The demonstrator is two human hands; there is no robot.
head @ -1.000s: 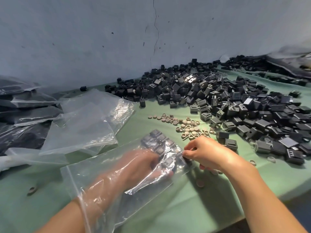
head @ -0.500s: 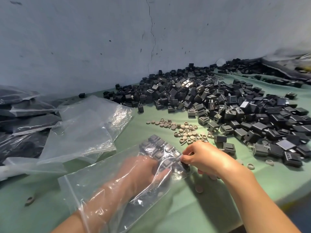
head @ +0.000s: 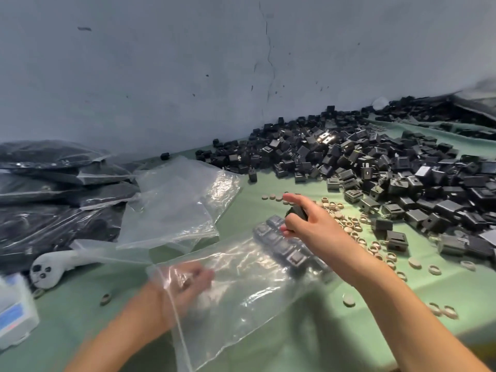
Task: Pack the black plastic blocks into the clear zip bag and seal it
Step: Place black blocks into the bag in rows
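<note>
Zip bag [head: 241, 291], clear, flat on the green table [head: 456, 288], mouth toward the near left. Holds a packed row of black blocks [head: 284, 248] at its far end, seen through the plastic. Left hand [head: 188, 280] inside the bag's mouth, wrist at the zip edge; blurred behind the film (cannot tell whether the fingers are curled or straight). Right hand [head: 314, 224] over the bag's far end, outside it. Pinches a single black block [head: 296, 212] between thumb and fingers, index finger stretched straight toward the left.

Beyond and to the right, a big loose heap of blocks [head: 375, 167] against the wall [head: 188, 76]. Between heap and bag, a scatter of small tan rings [head: 349, 224] and discs. To the left, empty clear bags [head: 174, 200], crumpled, beside a stack of filled bags [head: 53, 183] dark with blocks. At the near left edge, a white box [head: 13, 307], and just beyond it a white object with dark holes [head: 51, 268].
</note>
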